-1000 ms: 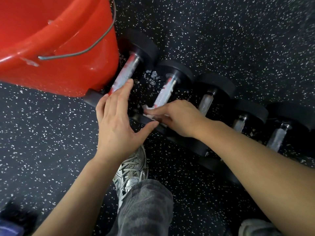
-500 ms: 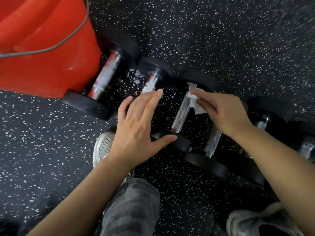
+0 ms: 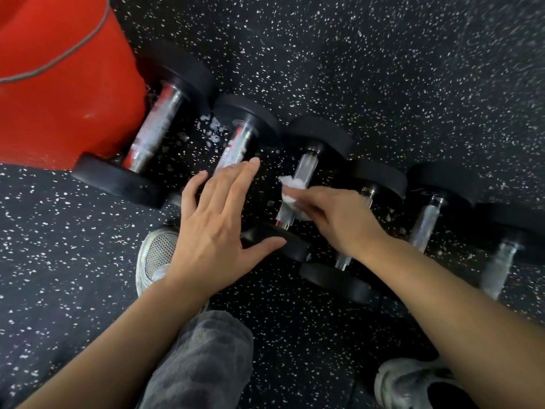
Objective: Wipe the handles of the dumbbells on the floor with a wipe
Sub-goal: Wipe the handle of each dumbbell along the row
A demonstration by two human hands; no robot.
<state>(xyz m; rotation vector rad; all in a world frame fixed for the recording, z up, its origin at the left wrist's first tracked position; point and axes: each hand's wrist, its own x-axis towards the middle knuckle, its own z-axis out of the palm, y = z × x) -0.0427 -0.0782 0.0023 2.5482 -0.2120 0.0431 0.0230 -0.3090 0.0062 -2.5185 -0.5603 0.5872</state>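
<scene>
Your right hand [image 3: 339,219] pinches a crumpled white wipe [image 3: 290,191] between thumb and fingers, pressing it against the metal handle [image 3: 296,187] of the third dumbbell from the left. The wipe bunches at your fingertips and wraps the middle of that handle, with bare knurled metal showing above and below it. Your left hand [image 3: 218,228] lies flat and spread, fingers straight and slightly apart, thumb stretched out onto the near black end weight [image 3: 295,247] of the same dumbbell. Its fingertips reach over the lower part of the second dumbbell's handle [image 3: 237,143]. The dumbbells lie side by side on the speckled floor [image 3: 383,69], beside a red bucket [image 3: 59,93].
</scene>
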